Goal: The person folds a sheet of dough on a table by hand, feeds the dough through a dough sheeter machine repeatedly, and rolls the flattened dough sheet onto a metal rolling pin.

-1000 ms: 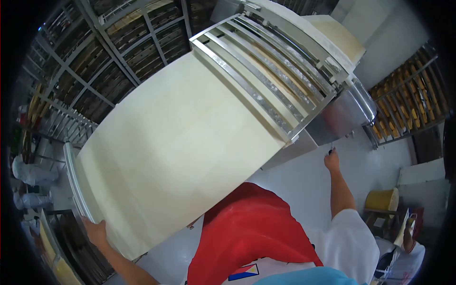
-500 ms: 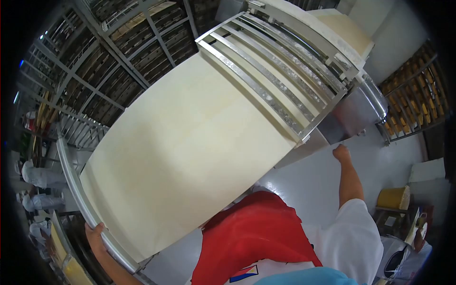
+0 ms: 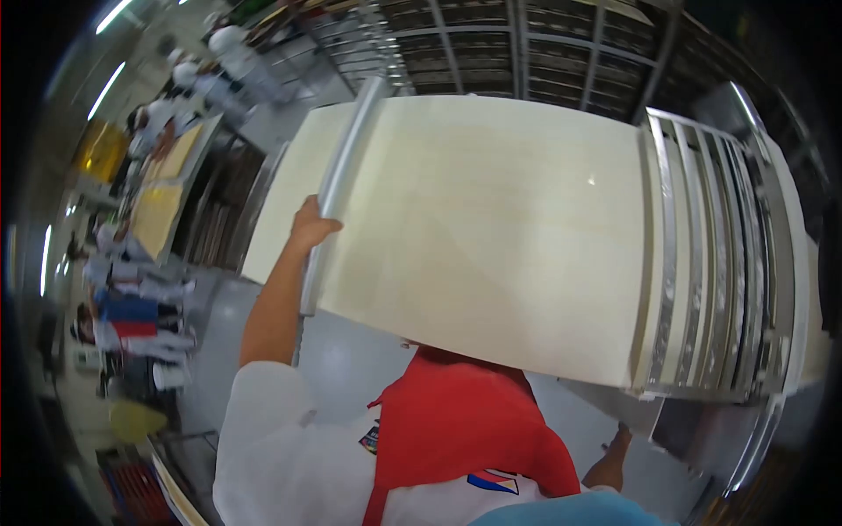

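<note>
My left hand is closed round a shiny metal bar, with the thumb over its near side. This bar crosses a wide cream conveyor belt towards its left end. No dough or other item shows on the belt. At the right end of the belt stands a slatted metal guard with white, flour-like smears. My right hand is low on the right, below the near edge of the machine by its metal side. Its fingers are too small and unclear to read.
Tall racks filled with dark trays stand behind the belt. At the left, several people in white clothes are around a worktable with pale yellow sheets on it. A yellow container is behind that table. Grey floor shows near my body.
My view has turned to the left, so the belt now lies nearly level across it. My left hand stays on the bar. The right hand appears lower, near the machine's side.
</note>
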### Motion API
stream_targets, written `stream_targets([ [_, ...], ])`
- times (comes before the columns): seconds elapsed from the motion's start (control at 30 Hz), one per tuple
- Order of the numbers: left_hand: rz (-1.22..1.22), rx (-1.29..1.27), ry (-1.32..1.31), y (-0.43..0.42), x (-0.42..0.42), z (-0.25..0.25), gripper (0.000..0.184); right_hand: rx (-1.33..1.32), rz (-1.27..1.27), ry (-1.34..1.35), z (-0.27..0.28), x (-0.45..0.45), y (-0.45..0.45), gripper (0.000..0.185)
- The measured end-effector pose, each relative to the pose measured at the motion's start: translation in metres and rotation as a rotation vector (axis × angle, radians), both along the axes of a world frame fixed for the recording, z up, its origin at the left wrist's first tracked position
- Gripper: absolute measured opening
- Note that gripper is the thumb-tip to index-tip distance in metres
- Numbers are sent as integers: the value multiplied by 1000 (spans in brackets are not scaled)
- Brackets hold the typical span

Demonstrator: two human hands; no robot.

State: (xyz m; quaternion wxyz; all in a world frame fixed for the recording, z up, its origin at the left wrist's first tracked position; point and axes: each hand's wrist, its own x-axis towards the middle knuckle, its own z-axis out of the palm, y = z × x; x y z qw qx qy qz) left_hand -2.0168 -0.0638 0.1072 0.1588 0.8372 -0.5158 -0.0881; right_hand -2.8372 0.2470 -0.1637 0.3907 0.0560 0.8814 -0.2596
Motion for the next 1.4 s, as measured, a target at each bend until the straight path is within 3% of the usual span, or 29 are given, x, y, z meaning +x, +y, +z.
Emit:
stream_targets([
  [0.13,55,175,10,11,-22,18,81,-187,29,-66,-2,13,-13,74],
  [0.23,131,210,-22,18,-10,-4,83,-229,115,-115,-2,22,-32,71],
  [0.37,-24,-23,-232,19,22,-30,81,-236,256,-171,6,46,-65,65],
  [0.43,36,-67,-329,14,22,-38,81,-226,344,-186,9,55,-86,63],
  [0.47,59,-12,-289,20,1,-9,80,-215,399,-194,10,58,-97,62],
  [0.6,195,118,-349,38,-5,-4,82,-164,598,-226,19,90,-144,57],
  [1.0,143,33,-542,22,14,-31,78,-123,930,-287,24,189,-232,42],
  [1.4,92,134,-326,40,13,8,85,-92,1056,-308,15,250,-267,28],
])
